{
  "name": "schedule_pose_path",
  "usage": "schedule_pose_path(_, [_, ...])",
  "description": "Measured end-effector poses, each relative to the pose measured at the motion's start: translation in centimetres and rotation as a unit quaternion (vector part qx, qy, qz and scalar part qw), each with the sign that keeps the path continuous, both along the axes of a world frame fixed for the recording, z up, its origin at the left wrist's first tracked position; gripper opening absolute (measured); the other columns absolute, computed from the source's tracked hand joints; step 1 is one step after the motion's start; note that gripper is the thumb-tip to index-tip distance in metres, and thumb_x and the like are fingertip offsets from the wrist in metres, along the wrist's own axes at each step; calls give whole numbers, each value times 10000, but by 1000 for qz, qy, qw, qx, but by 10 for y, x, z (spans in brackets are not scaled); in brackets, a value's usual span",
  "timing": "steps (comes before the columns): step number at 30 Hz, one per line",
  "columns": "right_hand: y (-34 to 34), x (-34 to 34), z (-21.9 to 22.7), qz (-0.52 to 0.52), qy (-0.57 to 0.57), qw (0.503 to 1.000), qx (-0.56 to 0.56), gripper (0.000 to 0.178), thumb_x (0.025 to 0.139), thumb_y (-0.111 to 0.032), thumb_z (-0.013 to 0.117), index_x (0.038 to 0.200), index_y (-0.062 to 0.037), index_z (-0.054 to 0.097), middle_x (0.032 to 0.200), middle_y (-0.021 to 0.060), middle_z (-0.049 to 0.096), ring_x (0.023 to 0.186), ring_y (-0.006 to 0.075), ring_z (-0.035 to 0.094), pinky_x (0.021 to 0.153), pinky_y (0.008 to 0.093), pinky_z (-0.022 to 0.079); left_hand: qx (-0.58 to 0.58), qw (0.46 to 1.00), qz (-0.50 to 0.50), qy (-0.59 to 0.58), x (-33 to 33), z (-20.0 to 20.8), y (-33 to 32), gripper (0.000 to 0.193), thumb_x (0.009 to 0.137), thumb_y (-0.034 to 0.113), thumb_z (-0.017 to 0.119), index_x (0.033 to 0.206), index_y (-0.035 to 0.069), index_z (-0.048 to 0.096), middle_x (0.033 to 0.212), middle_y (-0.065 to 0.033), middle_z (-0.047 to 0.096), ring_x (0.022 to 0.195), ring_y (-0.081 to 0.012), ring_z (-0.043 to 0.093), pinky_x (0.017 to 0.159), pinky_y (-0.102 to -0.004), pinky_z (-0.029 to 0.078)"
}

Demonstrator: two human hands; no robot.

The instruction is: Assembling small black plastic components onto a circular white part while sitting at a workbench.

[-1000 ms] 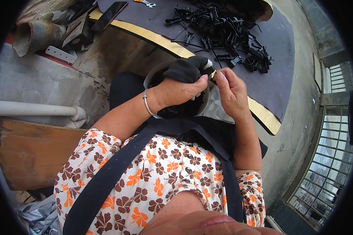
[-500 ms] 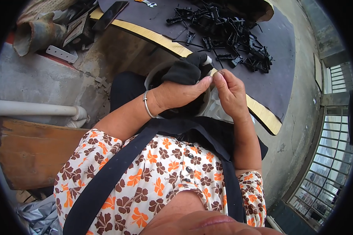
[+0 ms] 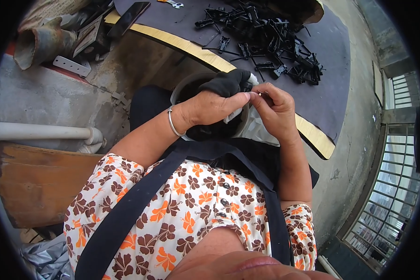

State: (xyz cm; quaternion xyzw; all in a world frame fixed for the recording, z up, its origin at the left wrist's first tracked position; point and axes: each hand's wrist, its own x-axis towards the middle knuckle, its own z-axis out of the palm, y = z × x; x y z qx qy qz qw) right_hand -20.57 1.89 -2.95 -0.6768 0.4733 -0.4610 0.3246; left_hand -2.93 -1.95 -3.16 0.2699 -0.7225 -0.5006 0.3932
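Both of my hands meet above a round bucket (image 3: 176, 95), close to the table's near edge. My left hand (image 3: 212, 107) is closed; black cloth with white at its ends covers its fingers, and the thumb is bare. A small black part (image 3: 248, 87) shows at its fingertips, its shape mostly hidden. My right hand (image 3: 276, 106) is bare and pinches at the same spot, thumb and forefinger against the left thumb tip. What lies between those fingers is too small to make out. On the table is a heap of black plastic clip-like parts (image 3: 277, 46).
The dark-covered table (image 3: 329, 109) has a pale wooden edge. On it lie a phone (image 3: 128, 19) and a small wrench (image 3: 171, 3). At left are a rusty pipe piece (image 3: 44, 44), a white perforated bracket (image 3: 72, 66), a white pipe (image 3: 42, 129) and a wooden board (image 3: 46, 179).
My right hand has turned slightly, with its fingers more curled. The black-covered fingers of my left hand have tilted, and white cloth now shows below them.
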Motion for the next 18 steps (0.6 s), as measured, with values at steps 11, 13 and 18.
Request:
schedule_pose_path(11, [0, 8, -11, 27, 3, 992, 123, 308, 929, -239, 490, 773, 18, 557, 576, 85, 468, 558, 124, 409, 534, 292, 394, -235, 961, 33, -139, 0, -1, 3, 237, 805, 66, 536, 1025, -23, 538, 960, -152, 590, 841, -246, 569, 762, -341, 455])
schedule_pose_path(13, [2, 11, -13, 26, 23, 989, 146, 326, 940, -256, 478, 786, 22, 552, 617, 40, 485, 603, 106, 425, 578, 271, 401, -232, 962, 23, -143, 3, -8, 1, 237, 806, 57, 531, 1030, -21, 531, 973, -157, 583, 854, -258, 565, 772, -355, 453])
schedule_pose_path(18, [2, 9, -8, 62, 55, 985, 152, 360, 954, -294, 452, 782, 6, 551, 640, -23, 475, 610, 67, 422, 569, 233, 385, -204, 974, 38, -89, 10, -12, 1, 243, 820, 47, 516, 1056, -11, 520, 943, -111, 587, 795, -196, 564, 718, -324, 461])
